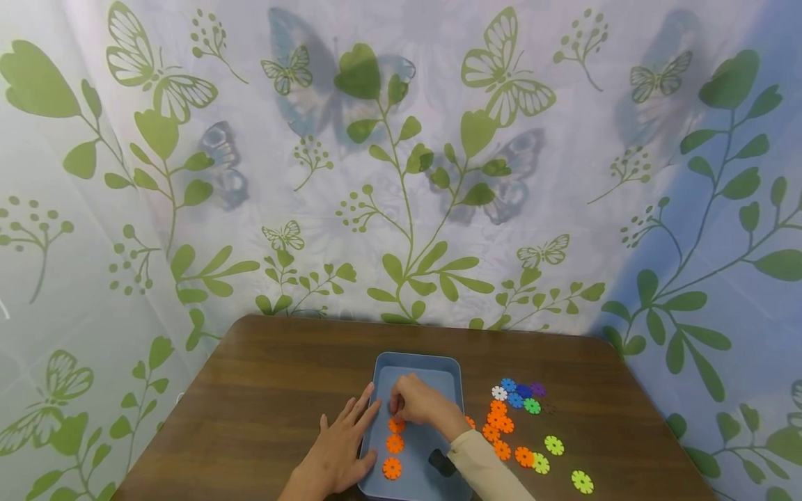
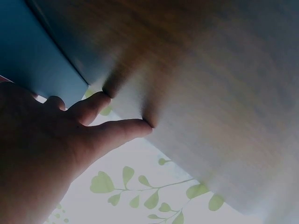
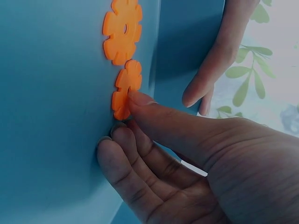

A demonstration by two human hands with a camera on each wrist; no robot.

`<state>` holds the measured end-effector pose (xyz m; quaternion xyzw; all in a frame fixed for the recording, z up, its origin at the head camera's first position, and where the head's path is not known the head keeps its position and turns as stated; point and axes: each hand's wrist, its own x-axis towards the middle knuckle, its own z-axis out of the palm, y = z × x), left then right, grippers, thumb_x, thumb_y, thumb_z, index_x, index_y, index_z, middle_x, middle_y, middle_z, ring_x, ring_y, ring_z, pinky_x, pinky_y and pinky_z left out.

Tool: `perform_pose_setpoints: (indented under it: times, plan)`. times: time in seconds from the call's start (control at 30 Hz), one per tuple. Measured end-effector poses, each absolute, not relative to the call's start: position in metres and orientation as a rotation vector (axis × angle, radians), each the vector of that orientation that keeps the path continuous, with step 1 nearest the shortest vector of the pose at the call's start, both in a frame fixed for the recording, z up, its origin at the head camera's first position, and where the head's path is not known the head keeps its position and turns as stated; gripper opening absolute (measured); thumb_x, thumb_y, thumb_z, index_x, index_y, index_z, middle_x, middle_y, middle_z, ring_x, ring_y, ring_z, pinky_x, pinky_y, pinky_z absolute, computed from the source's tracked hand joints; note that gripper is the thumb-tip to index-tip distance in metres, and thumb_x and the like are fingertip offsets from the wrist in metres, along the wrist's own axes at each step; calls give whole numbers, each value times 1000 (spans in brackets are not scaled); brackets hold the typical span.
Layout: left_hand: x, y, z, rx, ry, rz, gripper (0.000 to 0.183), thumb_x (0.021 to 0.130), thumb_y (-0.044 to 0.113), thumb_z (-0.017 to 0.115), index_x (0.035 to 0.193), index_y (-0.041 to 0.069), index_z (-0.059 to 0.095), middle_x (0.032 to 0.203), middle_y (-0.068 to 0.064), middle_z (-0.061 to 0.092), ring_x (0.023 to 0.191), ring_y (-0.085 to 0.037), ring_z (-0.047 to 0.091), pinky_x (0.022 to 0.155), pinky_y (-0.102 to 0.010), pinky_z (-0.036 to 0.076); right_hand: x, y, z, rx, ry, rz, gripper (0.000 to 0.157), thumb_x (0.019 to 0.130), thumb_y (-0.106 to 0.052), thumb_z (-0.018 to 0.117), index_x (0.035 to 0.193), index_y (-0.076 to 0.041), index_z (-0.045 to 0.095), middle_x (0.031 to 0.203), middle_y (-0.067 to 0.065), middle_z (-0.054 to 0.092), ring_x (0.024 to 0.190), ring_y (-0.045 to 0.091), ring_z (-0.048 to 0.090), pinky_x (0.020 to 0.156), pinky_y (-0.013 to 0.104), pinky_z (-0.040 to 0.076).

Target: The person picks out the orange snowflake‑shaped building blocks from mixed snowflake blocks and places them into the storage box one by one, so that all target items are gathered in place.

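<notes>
A blue-grey tray [image 1: 416,362] stands on the table with a column of orange notched plastic discs [image 1: 392,468] along its left side. My right hand [image 1: 416,402] is over the tray at the top of that column. In the right wrist view its thumb [image 3: 145,105] presses on an orange disc [image 3: 122,100] while the fingers curl against the lower edge, pinching it. Another orange disc [image 3: 112,35] lies flat just above it. My left hand [image 1: 338,445] spreads its fingers at the tray's left edge, and in the left wrist view two fingertips touch the tabletop [image 2: 196,93].
Right of the tray lie loose orange discs [image 1: 502,450], yellow-green discs [image 1: 583,481], blue discs [image 1: 515,400], a white disc [image 1: 499,393], a green disc [image 1: 531,406] and a purple disc [image 1: 537,390]. A black object [image 1: 442,462] shows by the right sleeve. A patterned curtain [image 1: 413,174] hangs behind.
</notes>
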<state>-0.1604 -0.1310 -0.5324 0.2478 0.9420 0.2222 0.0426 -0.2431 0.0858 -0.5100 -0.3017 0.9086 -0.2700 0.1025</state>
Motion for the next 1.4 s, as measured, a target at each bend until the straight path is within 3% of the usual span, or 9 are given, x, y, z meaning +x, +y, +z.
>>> perform_pose_setpoints:
  times: [0.97, 1.4]
  plan:
    - [-160, -132, -534, 748, 2864, 693, 77, 100, 36, 70, 167, 13, 41, 182, -5, 17, 154, -50, 39, 97, -95, 27, -237, 96, -486, -962, 2683, -822, 11, 91, 0, 84, 85, -8, 80, 76, -7, 70, 63, 1, 59, 61, 19, 53]
    - [-161, -131, -533, 733, 2856, 705, 77, 99, 36, 72, 167, 13, 42, 182, -4, 17, 154, -50, 39, 98, -95, 26, -242, 126, -466, -942, 2742, -981, 10, 92, 1, 83, 89, -7, 78, 82, -3, 70, 70, 5, 62, 68, 24, 57]
